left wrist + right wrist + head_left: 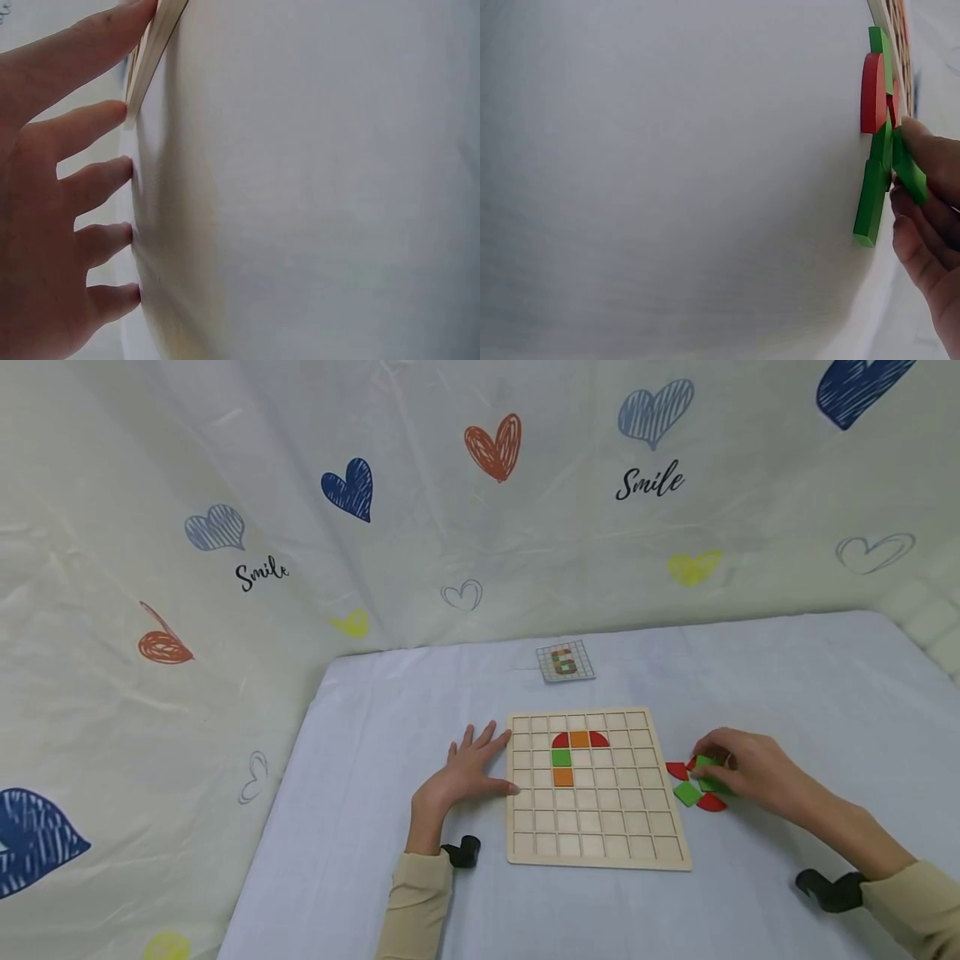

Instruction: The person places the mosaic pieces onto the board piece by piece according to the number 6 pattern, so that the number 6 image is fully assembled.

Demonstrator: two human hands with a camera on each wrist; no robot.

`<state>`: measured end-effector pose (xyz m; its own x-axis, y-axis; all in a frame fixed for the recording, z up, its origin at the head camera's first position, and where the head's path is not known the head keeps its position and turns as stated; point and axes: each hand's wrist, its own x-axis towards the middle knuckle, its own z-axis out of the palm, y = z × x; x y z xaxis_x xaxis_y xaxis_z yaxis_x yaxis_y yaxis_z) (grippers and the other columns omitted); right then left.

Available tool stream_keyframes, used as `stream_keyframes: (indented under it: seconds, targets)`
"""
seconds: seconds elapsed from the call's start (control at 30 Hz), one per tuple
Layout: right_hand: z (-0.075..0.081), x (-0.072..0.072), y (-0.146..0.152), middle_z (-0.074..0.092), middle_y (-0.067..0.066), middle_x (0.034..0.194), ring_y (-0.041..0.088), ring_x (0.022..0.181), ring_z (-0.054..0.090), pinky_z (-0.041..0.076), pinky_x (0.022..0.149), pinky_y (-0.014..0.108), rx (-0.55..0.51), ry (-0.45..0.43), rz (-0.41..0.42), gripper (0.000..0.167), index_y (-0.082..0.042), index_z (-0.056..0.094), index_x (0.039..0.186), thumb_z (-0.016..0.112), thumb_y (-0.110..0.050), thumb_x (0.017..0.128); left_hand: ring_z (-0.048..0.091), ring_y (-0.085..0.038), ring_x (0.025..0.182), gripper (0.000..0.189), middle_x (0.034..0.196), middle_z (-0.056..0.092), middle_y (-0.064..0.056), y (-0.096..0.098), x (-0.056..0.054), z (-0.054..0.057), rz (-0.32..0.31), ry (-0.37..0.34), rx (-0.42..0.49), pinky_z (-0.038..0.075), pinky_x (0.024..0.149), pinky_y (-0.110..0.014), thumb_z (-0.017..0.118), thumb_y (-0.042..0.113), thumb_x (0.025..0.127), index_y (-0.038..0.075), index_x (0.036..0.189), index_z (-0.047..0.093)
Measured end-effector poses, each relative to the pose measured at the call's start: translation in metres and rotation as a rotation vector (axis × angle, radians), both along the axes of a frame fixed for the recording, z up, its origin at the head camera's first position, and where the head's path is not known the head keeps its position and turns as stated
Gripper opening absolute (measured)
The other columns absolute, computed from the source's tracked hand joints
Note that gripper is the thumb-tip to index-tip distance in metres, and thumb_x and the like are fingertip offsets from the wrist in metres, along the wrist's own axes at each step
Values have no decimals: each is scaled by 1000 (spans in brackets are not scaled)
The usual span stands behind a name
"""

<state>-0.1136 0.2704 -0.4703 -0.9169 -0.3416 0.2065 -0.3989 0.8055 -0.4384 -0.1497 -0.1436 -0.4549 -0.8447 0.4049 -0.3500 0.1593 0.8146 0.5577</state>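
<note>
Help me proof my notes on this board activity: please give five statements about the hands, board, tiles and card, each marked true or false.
1. The right hand pinches a green tile. True.
2. The left hand holds a red tile. False: it touches the left edge of the wooden grid board.
3. On the board, a green square sits directly above an orange square in the head view. True.
4. The pattern card lies on the board. False: it lies on the table beyond it.
5. Five tiles sit in the board's cells. True.
</note>
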Motion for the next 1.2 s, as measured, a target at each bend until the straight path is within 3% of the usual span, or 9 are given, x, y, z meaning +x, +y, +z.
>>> stream_keyframes:
  seconds: [0.13, 0.3, 0.43, 0.63, 0.77, 0.9, 1.0, 1.2]
  targets:
    - [-2, 0, 2, 72, -4, 85, -1, 71, 55, 55, 60, 21, -18, 81, 29, 32, -5, 76, 95, 91, 1, 69, -4, -41, 160, 91, 174, 14, -7, 0, 1, -1, 2, 1, 5, 3, 126, -65, 80, 38, 89, 20, 164, 31]
    - [-1, 1, 3, 73, -4, 87, 2, 73, 62, 55, 63, 17, -44, 106, 57, 32, -7, 78, 95, 91, 4, 67, -4, -41, 160, 91, 174, 13, -7, 0, 1, -2, 2, 1, 1, 3, 126, -65, 80, 38, 89, 20, 164, 31]
    - [3, 3, 1, 75, -1, 94, 7, 80, 68, 58, 68, 18, -81, 56, 63, 34, -5, 78, 101, 88, 5, 70, -4, -42, 160, 91, 174, 13, -7, 0, 2, -1, 1, 3, 5, 3, 126, -66, 80, 38, 89, 19, 164, 31]
    - [8, 3, -4, 75, 6, 103, 17, 86, 71, 63, 73, 34, -115, -76, 72, 36, 2, 75, 112, 82, 6, 77, -3, -43, 159, 91, 173, 14, -8, 0, 2, 1, -7, 7, 9, 4, 125, -67, 80, 38, 89, 18, 163, 31]
    - [10, 2, -9, 74, 2, 99, 7, 81, 68, 63, 71, 31, -108, -62, 80, 35, 1, 76, 111, 83, 4, 77, -3, -43, 159, 91, 174, 13, -8, 0, 2, 1, -8, 4, 0, 4, 125, -67, 79, 39, 90, 18, 164, 31]
    - [9, 0, -16, 72, -6, 93, -2, 75, 57, 58, 67, 24, -71, 10, 97, 35, -5, 78, 106, 89, -2, 74, -4, -42, 160, 91, 174, 13, -7, 1, 1, 0, -4, 0, -6, 3, 126, -65, 80, 39, 90, 19, 164, 31]
    - [10, -2, -22, 71, -8, 93, 2, 76, 59, 58, 68, 25, -73, 27, 112, 34, -9, 78, 105, 92, -8, 73, -4, -41, 160, 91, 174, 13, -7, 2, 0, 0, 3, 1, -12, 3, 126, -65, 80, 39, 89, 19, 164, 31]
    - [14, -6, -33, 73, -4, 99, 15, 85, 68, 60, 72, 29, -96, -53, 128, 32, -10, 77, 106, 91, -12, 77, -4, -40, 160, 92, 174, 13, -5, 2, 0, 3, 9, -4, -15, 2, 126, -64, 80, 39, 89, 21, 164, 31]
